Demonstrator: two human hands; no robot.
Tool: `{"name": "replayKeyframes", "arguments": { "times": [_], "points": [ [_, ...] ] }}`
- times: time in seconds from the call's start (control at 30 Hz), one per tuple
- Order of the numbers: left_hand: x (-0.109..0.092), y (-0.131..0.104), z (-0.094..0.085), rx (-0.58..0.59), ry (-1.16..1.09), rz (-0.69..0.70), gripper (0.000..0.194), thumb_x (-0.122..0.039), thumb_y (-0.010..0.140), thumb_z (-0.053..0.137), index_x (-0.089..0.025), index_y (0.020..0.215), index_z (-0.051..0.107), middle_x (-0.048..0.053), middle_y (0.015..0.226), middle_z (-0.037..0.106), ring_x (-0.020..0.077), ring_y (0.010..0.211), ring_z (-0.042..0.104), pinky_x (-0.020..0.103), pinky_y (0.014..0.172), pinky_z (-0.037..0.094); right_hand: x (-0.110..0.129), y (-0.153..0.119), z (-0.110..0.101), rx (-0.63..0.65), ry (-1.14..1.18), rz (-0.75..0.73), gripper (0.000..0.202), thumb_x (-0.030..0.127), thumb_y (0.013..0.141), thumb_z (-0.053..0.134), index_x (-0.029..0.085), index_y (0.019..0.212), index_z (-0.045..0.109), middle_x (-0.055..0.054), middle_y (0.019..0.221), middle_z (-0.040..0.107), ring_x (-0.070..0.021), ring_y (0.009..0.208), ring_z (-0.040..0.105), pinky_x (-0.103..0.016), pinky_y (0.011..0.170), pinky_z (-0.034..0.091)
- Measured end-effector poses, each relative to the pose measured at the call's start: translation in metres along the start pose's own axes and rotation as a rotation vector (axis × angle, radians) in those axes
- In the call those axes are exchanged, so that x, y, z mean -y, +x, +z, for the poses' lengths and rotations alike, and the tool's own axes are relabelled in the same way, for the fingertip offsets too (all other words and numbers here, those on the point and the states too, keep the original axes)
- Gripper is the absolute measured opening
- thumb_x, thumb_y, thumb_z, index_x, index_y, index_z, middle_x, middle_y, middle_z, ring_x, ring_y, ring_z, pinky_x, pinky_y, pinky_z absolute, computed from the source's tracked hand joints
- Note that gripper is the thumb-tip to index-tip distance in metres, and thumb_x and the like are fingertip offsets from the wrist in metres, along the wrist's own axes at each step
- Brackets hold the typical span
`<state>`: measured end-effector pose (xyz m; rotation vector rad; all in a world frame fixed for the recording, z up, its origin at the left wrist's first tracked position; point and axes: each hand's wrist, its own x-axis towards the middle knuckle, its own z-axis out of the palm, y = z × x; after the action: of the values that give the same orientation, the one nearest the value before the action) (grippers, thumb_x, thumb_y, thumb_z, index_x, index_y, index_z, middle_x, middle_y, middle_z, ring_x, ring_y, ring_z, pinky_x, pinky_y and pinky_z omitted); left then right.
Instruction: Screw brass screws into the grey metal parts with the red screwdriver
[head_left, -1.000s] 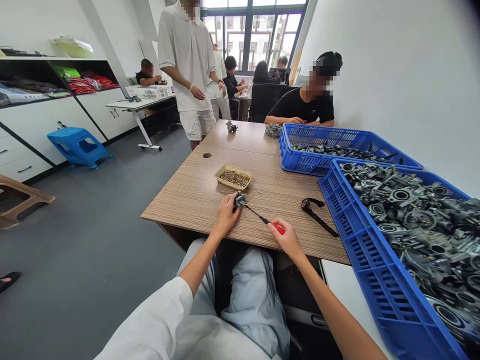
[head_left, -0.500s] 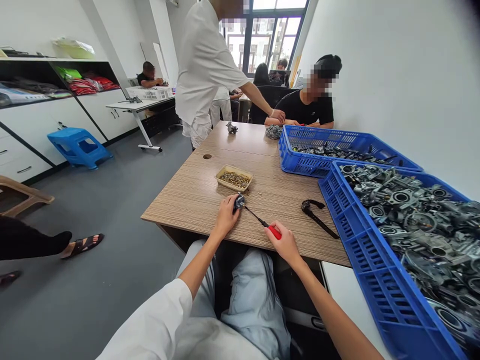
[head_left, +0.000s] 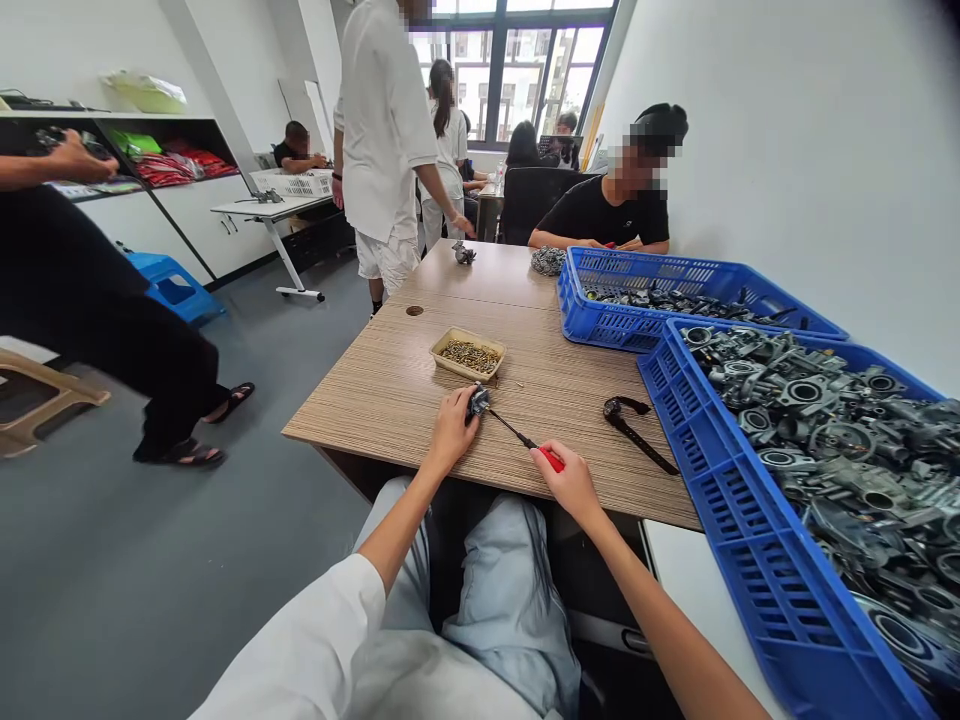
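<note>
My left hand (head_left: 451, 430) is closed around a small grey metal carburetor (head_left: 478, 402), holding it against the table near its front edge. In my right hand (head_left: 568, 482) is a screwdriver (head_left: 551, 458) with a red and black handle. Its dark shaft points up and left, and the tip meets the near side of the carburetor. My fingers hide part of the handle and part of the carburetor. Just beyond my left hand stands a cream tray (head_left: 442, 372) of small brass-coloured pieces. A tiny brass piece (head_left: 520, 385) lies beside the tray.
To the right are two blue crates, the near one (head_left: 720, 540) heaped with metal carburetor parts, the far one (head_left: 592, 335) holding darker parts. A black wristwatch (head_left: 637, 437) lies on the wooden table (head_left: 360, 400). People stand, sit and walk nearby.
Both my hands stay almost in place, with the screwdriver tip still at the carburetor. The standing person in white has drawn back leftward, and a person in black has stepped in at left.
</note>
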<state>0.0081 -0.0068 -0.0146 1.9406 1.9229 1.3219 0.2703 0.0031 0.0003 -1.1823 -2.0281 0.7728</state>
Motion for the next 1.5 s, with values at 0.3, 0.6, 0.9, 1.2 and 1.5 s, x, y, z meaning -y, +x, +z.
{"name": "replayKeyframes", "arguments": {
  "times": [0.3, 0.6, 0.9, 1.2, 1.5],
  "points": [
    [0.0012, -0.0003, 0.0008, -0.010, -0.030, -0.026, 0.058, -0.012, 0.090, 0.062, -0.026, 0.145, 0.050, 0.010, 0.140, 0.061, 0.0287, 0.128, 0.055, 0.049, 0.112, 0.046, -0.0012, -0.0018, -0.0024, -0.005, 0.057, 0.002, 0.025, 0.043, 0.090, 0.065, 0.025, 0.097, 0.049, 0.003, 0.068, 0.066, -0.0202, 0.060, 0.060, -0.032, 0.066, 0.045],
    [0.0033, 0.0002, 0.0023, -0.041, -0.061, -0.054, 0.057, -0.018, 0.090, 0.067, -0.025, 0.144, 0.051, 0.011, 0.138, 0.062, 0.0289, 0.128, 0.057, 0.050, 0.113, 0.047, -0.0041, -0.0002, 0.0000, -0.104, 0.147, 0.119, 0.036, 0.058, 0.091, 0.066, 0.024, 0.086, 0.058, -0.003, 0.070, 0.069, -0.0219, 0.062, 0.063, -0.032, 0.061, 0.047],
    [0.0020, -0.0004, 0.0019, -0.045, -0.053, -0.063, 0.056, -0.019, 0.090, 0.068, -0.023, 0.143, 0.051, 0.011, 0.136, 0.062, 0.0287, 0.128, 0.057, 0.048, 0.113, 0.047, -0.0027, 0.0000, -0.0006, -0.101, 0.196, 0.095, 0.038, 0.060, 0.094, 0.061, 0.024, 0.082, 0.055, 0.002, 0.060, 0.058, -0.0177, 0.053, 0.053, -0.030, 0.055, 0.042],
    [0.0023, -0.0004, 0.0028, 0.002, -0.064, -0.042, 0.055, -0.020, 0.091, 0.067, -0.025, 0.143, 0.050, 0.010, 0.136, 0.062, 0.0283, 0.126, 0.058, 0.049, 0.111, 0.049, -0.0072, 0.0010, -0.0004, -0.077, 0.173, 0.100, 0.042, 0.065, 0.095, 0.057, 0.025, 0.083, 0.055, 0.003, 0.057, 0.056, -0.0183, 0.053, 0.051, -0.030, 0.055, 0.041],
    [0.0001, -0.0005, 0.0009, 0.009, -0.049, -0.022, 0.057, -0.016, 0.090, 0.066, -0.025, 0.144, 0.050, 0.010, 0.137, 0.061, 0.0276, 0.129, 0.056, 0.049, 0.113, 0.047, -0.0013, 0.0000, -0.0027, -0.083, 0.182, 0.113, 0.040, 0.063, 0.094, 0.058, 0.025, 0.083, 0.054, 0.003, 0.058, 0.057, -0.0187, 0.054, 0.053, -0.030, 0.055, 0.042]
  ]
}}
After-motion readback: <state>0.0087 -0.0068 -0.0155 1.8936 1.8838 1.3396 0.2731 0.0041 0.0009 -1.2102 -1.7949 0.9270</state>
